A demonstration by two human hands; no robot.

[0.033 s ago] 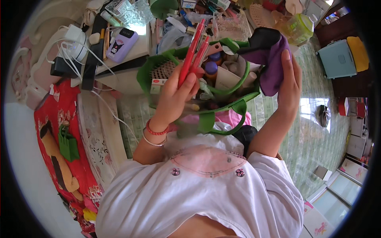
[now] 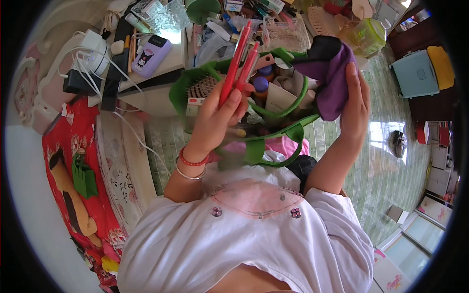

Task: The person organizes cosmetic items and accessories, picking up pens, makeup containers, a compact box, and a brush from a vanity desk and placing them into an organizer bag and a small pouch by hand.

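Red pens at upper centre are clamped by the left hand fingers, long axes slanting up-right; whether the right hand grips the purple cloth cannot be determined.

2 red pens, tilted; purple cloth

On the red floral bedspread, a small green handbag beside a long tan-and-black plush toy. Along the tabletop, a lavender power bank near tangled white charging cables and, toward the right end, a yellow-green plastic jug. Farther right, a light-blue wheeled suitcase.
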